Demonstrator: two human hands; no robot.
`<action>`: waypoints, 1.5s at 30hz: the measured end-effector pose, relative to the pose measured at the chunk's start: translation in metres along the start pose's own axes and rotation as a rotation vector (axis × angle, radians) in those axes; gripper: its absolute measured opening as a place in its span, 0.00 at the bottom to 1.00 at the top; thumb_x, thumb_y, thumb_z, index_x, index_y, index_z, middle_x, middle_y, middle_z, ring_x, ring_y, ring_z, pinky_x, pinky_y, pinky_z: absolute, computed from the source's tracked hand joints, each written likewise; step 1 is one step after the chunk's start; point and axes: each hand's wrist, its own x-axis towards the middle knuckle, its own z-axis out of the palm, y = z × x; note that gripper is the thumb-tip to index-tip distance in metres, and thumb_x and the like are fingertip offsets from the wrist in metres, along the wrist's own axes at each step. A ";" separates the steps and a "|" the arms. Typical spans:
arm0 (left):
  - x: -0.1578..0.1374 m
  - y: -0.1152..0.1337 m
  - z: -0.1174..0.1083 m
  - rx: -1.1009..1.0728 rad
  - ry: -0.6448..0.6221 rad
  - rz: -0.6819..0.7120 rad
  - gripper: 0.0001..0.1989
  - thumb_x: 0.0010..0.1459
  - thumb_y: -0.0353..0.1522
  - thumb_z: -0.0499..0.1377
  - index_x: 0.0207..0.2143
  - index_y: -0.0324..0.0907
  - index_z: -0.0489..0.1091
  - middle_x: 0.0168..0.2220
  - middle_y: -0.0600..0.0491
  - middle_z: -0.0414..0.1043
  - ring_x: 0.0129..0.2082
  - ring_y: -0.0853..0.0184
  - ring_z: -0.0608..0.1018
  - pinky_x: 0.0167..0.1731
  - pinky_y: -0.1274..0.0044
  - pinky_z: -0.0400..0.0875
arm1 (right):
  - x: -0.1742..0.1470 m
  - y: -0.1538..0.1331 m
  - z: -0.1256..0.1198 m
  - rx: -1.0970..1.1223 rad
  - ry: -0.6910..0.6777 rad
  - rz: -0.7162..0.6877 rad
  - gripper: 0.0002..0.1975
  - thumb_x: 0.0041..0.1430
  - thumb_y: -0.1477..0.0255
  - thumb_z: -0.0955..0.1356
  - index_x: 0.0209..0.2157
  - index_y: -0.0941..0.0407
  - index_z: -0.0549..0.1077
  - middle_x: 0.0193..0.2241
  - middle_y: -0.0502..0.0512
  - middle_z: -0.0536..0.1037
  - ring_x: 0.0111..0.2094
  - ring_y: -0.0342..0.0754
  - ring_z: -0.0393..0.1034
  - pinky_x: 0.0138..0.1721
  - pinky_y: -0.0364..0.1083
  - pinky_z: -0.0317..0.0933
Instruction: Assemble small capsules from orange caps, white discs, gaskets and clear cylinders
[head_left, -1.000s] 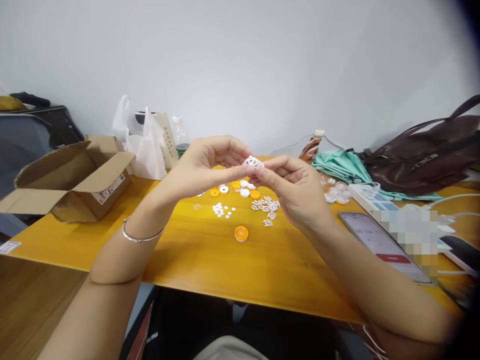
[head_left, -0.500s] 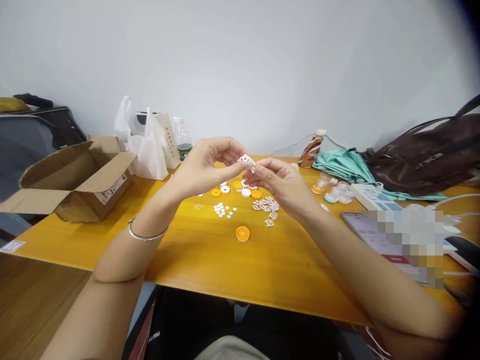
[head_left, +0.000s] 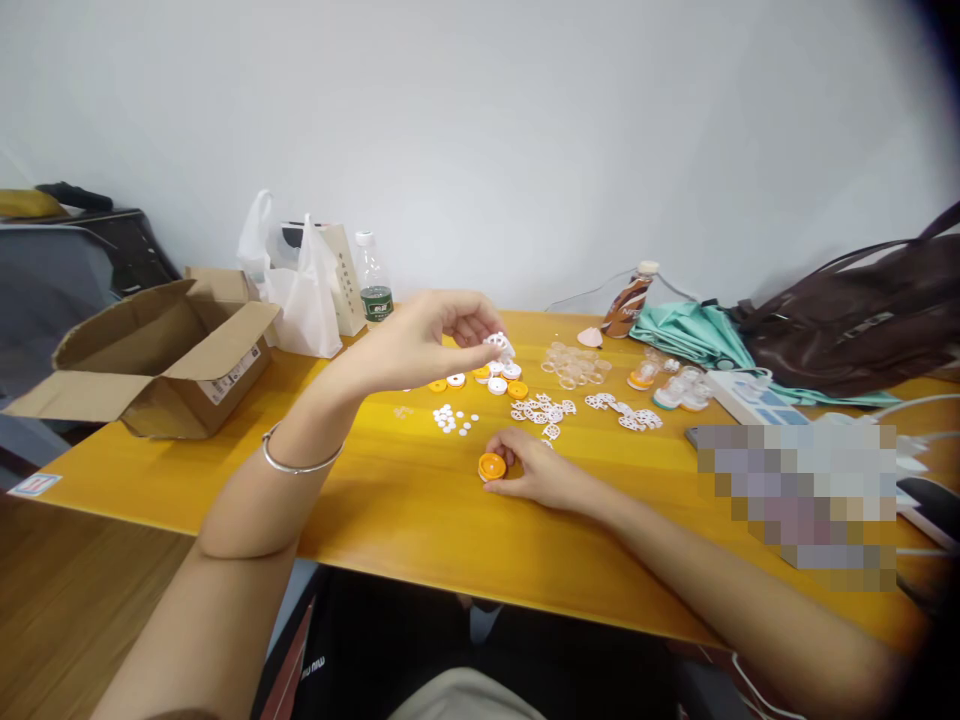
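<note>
Left hand: raised above the far middle of the table, thumb and fingers pinched together on a white wheel. From where I stand, the edge hold seems meant to leave much of its spoked face uncovered.
Right hand: low down, thumb at the near edge and fingers at the far edge of an orange cup, closed round it. That looks like a grip to steady the cup, with its hollow left facing up.
Orange cup: upright on the table, nearer the person than the piles, probably set apart for easy reach.
Piles: orange and white caps at the far middle, white discs to their near left, clear rings to their far right, and flat spoked pieces in two clusters on the right. Each kind keeps its own patch, I suppose so fingers needn't hunt.
Edges: an open cardboard box on the left, a green-labelled bottle at the far left, a brown handbag at the far right; that placing seems to give the elbows room.
</note>
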 end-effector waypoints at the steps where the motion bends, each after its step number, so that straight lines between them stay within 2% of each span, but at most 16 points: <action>1: 0.000 0.001 0.000 0.023 -0.030 0.001 0.09 0.54 0.33 0.58 0.36 0.36 0.70 0.33 0.50 0.75 0.32 0.71 0.76 0.34 0.79 0.71 | 0.000 0.001 0.002 0.019 0.018 0.004 0.15 0.45 0.66 0.71 0.33 0.57 0.67 0.31 0.52 0.71 0.31 0.46 0.65 0.33 0.45 0.60; 4: 0.000 0.003 0.002 0.102 -0.136 -0.008 0.10 0.54 0.34 0.58 0.36 0.36 0.71 0.32 0.50 0.76 0.32 0.71 0.76 0.33 0.80 0.71 | 0.001 0.003 0.003 0.154 0.058 0.028 0.14 0.45 0.67 0.71 0.33 0.57 0.67 0.30 0.52 0.73 0.30 0.45 0.66 0.32 0.45 0.61; 7: 0.001 0.003 0.003 0.160 -0.233 -0.007 0.10 0.54 0.33 0.57 0.37 0.36 0.72 0.32 0.50 0.76 0.32 0.71 0.76 0.32 0.80 0.71 | 0.003 -0.003 -0.002 0.401 0.073 0.091 0.17 0.44 0.67 0.72 0.35 0.57 0.66 0.30 0.52 0.74 0.30 0.44 0.69 0.34 0.46 0.64; 9: 0.001 0.004 0.004 0.179 -0.245 0.000 0.10 0.54 0.32 0.57 0.37 0.37 0.73 0.33 0.50 0.76 0.32 0.70 0.76 0.33 0.80 0.70 | 0.003 -0.013 -0.012 0.521 0.093 0.110 0.18 0.42 0.67 0.73 0.35 0.56 0.66 0.30 0.51 0.75 0.30 0.44 0.71 0.36 0.47 0.65; 12: 0.000 0.006 0.003 0.194 -0.188 0.006 0.10 0.55 0.31 0.57 0.38 0.37 0.73 0.34 0.50 0.76 0.32 0.70 0.76 0.32 0.80 0.70 | 0.004 -0.033 -0.031 0.600 0.171 0.058 0.19 0.40 0.66 0.74 0.35 0.56 0.69 0.32 0.51 0.76 0.32 0.44 0.72 0.39 0.47 0.66; 16: -0.004 0.011 -0.001 0.177 -0.081 0.058 0.10 0.55 0.34 0.57 0.37 0.39 0.74 0.34 0.51 0.76 0.33 0.70 0.76 0.33 0.80 0.70 | 0.001 -0.060 -0.051 0.602 0.207 -0.048 0.20 0.41 0.67 0.74 0.38 0.55 0.72 0.34 0.52 0.76 0.32 0.43 0.72 0.37 0.46 0.67; 21: -0.007 0.017 -0.002 0.167 -0.070 0.104 0.09 0.56 0.34 0.57 0.36 0.40 0.74 0.34 0.51 0.76 0.33 0.71 0.76 0.34 0.79 0.70 | -0.006 -0.076 -0.056 0.569 0.300 -0.105 0.19 0.42 0.67 0.74 0.39 0.55 0.74 0.32 0.51 0.76 0.31 0.44 0.71 0.36 0.46 0.67; 27: -0.009 0.022 0.000 0.197 -0.057 0.133 0.09 0.56 0.33 0.57 0.36 0.39 0.74 0.33 0.52 0.76 0.32 0.72 0.75 0.33 0.80 0.69 | -0.008 -0.079 -0.055 0.576 0.334 -0.149 0.19 0.42 0.68 0.74 0.39 0.53 0.75 0.34 0.52 0.77 0.35 0.46 0.71 0.37 0.46 0.67; 32: -0.010 0.025 0.000 0.212 -0.055 0.132 0.08 0.56 0.33 0.57 0.36 0.39 0.73 0.32 0.52 0.75 0.31 0.72 0.75 0.32 0.81 0.69 | -0.009 -0.081 -0.053 0.591 0.365 -0.134 0.19 0.43 0.66 0.74 0.40 0.52 0.76 0.34 0.51 0.77 0.34 0.47 0.71 0.37 0.47 0.67; 45: -0.008 0.024 0.003 0.260 -0.102 0.144 0.07 0.54 0.29 0.58 0.34 0.39 0.74 0.32 0.51 0.76 0.31 0.71 0.75 0.32 0.79 0.68 | -0.007 -0.076 -0.047 0.697 0.324 -0.082 0.19 0.43 0.68 0.74 0.41 0.51 0.76 0.34 0.50 0.77 0.34 0.46 0.71 0.38 0.47 0.66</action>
